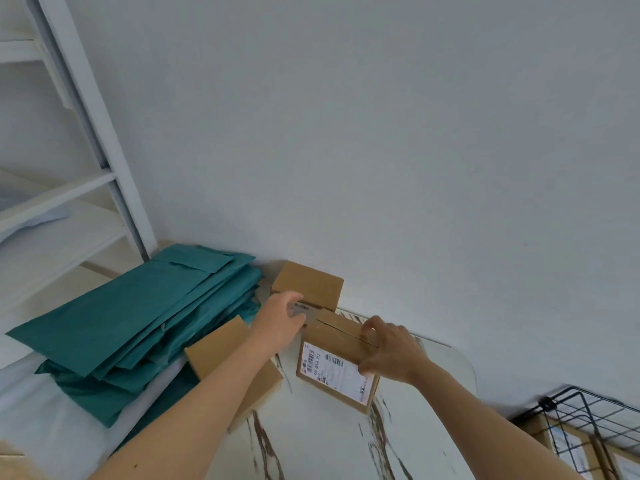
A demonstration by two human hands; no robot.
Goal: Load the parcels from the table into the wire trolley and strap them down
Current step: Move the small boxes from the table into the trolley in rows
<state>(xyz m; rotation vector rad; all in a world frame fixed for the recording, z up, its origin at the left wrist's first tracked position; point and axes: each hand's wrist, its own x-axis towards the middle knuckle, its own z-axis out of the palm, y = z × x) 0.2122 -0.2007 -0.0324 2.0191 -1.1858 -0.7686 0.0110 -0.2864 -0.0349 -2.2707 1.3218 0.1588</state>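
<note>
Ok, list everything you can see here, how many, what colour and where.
labelled box: one, brown, white label, on the table between the hands
back box: one, brown, against the wall
near box: one, brown, under the left forearm
mailers: a stack, teal, left of the boxes
table: one, white, dark veins
wire trolley: one, black, lower right
trolley boxes: at least two, brown, inside it
shelving: one, white, upper left
left hand: grip on the labelled box's far left corner
right hand: grip on its right side

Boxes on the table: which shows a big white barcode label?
The front box, gripped by left hand and right hand; wall-side box and box under the forearm look plain.
</note>
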